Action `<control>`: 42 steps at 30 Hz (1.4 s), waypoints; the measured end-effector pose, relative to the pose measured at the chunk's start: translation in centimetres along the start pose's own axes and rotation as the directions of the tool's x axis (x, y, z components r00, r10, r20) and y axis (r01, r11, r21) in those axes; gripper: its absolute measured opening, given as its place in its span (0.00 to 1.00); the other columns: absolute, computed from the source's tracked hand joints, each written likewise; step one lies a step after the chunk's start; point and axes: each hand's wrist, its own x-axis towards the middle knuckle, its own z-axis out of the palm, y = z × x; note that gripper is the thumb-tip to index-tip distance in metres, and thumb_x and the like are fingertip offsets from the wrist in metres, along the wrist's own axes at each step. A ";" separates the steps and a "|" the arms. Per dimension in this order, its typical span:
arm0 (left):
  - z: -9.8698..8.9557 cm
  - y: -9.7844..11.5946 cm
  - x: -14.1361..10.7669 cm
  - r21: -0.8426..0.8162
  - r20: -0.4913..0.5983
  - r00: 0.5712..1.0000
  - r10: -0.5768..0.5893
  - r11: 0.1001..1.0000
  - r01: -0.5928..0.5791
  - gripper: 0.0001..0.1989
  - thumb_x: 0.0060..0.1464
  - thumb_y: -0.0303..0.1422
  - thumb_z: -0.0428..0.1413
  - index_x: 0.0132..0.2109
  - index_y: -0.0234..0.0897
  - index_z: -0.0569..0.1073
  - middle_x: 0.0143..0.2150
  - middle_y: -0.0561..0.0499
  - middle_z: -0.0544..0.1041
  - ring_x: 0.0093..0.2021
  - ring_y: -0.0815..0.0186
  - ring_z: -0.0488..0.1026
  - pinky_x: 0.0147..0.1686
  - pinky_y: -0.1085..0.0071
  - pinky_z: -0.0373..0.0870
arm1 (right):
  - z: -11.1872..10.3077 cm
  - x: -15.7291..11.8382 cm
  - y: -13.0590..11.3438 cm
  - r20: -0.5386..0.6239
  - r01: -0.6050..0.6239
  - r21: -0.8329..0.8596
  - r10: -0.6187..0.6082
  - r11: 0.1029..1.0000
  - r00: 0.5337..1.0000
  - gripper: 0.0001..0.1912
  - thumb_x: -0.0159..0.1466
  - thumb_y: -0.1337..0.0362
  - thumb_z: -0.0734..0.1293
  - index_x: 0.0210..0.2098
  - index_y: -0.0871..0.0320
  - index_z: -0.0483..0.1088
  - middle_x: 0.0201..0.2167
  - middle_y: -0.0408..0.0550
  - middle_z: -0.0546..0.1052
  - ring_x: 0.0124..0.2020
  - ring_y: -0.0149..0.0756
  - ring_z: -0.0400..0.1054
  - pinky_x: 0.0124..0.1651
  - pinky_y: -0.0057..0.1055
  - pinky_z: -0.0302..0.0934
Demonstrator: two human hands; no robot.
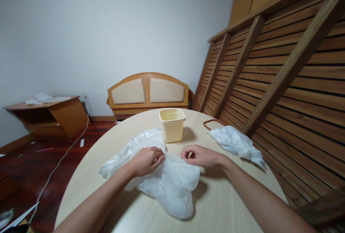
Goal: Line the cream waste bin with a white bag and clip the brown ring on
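A crumpled, translucent white plastic bag (175, 182) is spread over the near middle of the round table (229, 197). My left hand (148, 160) pinches it near its upper middle, thumb and fingers together. On the bag's upper right edge, the fingertips of my right hand (198, 155) are also closed, curled in a ring. Just beyond both hands stands an upright cream plastic tub (172, 129) with an open top. The bag's left part reaches up beside the tub's base. Whatever lies under the bag is hidden.
A knotted white plastic bag (237, 143) lies at the table's right, with a brown rounded frame (212, 122) partly under it. Slatted wooden panels (269, 93) lean close on the right. A headboard (148, 91) stands behind; a cable (64, 154) crosses the floor at left.
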 end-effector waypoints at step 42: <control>-1.1 -2.2 -0.5 -0.061 -0.660 0.731 -0.173 0.982 0.177 0.09 0.60 0.35 0.53 0.46 0.40 0.72 0.35 0.49 0.78 0.44 0.58 0.73 0.49 0.60 0.71 | -0.2 -0.1 -0.4 -0.390 -0.015 -0.457 -0.185 0.889 0.902 0.27 0.60 0.49 0.71 0.54 0.56 0.70 0.37 0.48 0.77 0.35 0.38 0.70 0.40 0.33 0.62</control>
